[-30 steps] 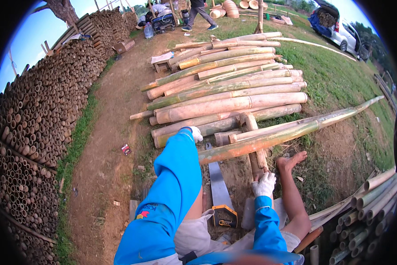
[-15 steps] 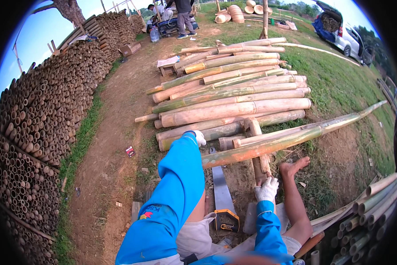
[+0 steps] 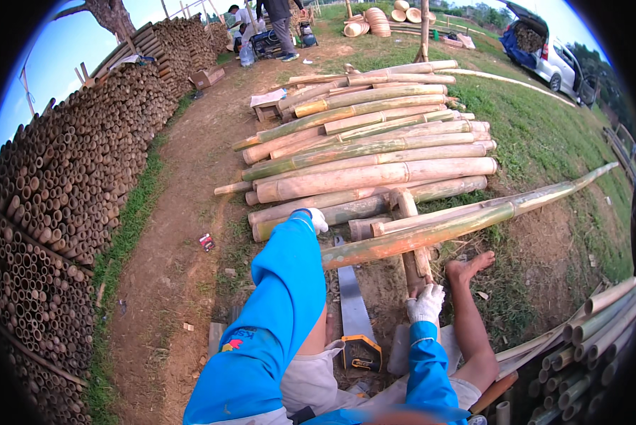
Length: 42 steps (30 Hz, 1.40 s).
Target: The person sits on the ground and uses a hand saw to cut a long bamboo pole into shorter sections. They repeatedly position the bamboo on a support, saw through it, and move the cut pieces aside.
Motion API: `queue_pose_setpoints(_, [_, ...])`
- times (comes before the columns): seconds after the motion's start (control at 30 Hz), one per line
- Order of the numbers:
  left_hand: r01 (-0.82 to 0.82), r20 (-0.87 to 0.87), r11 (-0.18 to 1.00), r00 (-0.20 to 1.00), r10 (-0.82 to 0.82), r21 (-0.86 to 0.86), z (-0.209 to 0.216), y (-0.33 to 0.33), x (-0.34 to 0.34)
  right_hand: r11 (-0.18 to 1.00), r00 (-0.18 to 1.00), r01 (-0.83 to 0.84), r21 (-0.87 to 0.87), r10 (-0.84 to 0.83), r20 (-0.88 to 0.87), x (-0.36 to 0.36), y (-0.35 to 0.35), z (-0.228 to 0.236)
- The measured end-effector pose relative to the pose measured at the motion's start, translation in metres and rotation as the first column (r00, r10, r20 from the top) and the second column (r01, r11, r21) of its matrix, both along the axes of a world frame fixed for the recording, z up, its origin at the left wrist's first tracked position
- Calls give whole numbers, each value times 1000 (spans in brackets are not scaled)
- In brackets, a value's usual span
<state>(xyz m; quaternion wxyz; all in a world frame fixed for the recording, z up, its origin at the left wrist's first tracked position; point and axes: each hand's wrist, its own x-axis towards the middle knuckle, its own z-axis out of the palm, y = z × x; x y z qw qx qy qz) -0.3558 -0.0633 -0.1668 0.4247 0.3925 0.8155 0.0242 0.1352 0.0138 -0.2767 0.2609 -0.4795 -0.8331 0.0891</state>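
Observation:
My left hand (image 3: 318, 220), in a white glove, reaches to the near poles of the bamboo stack (image 3: 375, 172); the blue sleeve hides most of its fingers. Close to it is the left end of a long green-brown bamboo pole (image 3: 431, 239). That pole lies across an upright-leaning wooden support (image 3: 409, 205). My right hand (image 3: 426, 304), gloved too, is closed around the support's lower end, below the pole. Between my arms a handsaw (image 3: 351, 297) with a black and yellow handle lies on the ground, its blade pointing away from me.
At left rises a long wall of stacked bamboo (image 3: 63, 170). More cut poles (image 3: 594, 347) are piled at lower right, beside my bare foot (image 3: 469, 268). Far back are people (image 3: 282, 25), a machine, round baskets (image 3: 378, 23) and a white car (image 3: 564, 62) with its rear hatch up.
My hands, the pole and the saw keep their places, apart from a slight shift of the view. In the distance, the people have changed posture.

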Motion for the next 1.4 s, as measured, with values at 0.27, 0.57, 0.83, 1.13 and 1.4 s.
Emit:
queue_pose_setpoints(0.27, [-64,6,998,998,64,11,1,-5,3,999,999,35,15,-35,16,-3,-1,-2])
queue_pose_setpoints(0.57, [-54,20,998,998,54,23,-2,-5,-2,1000,1000,6,-15,-6,11,-2,1,-1])
queue_pose_setpoints(0.83, [-3,-1,1000,1000,3,-4,4,-6,-1,999,1000,14,36,-15,11,-2,2,-8])
queue_pose_setpoints(1.13, [-45,-11,998,999,46,42,-3,-9,-2,999,1000,28,34,-28,-7,-3,-2,0])
queue_pose_setpoints(1.4, [-40,-22,999,999,41,19,0,-7,-1,1000,999,22,20,-22,31,-2,0,0])
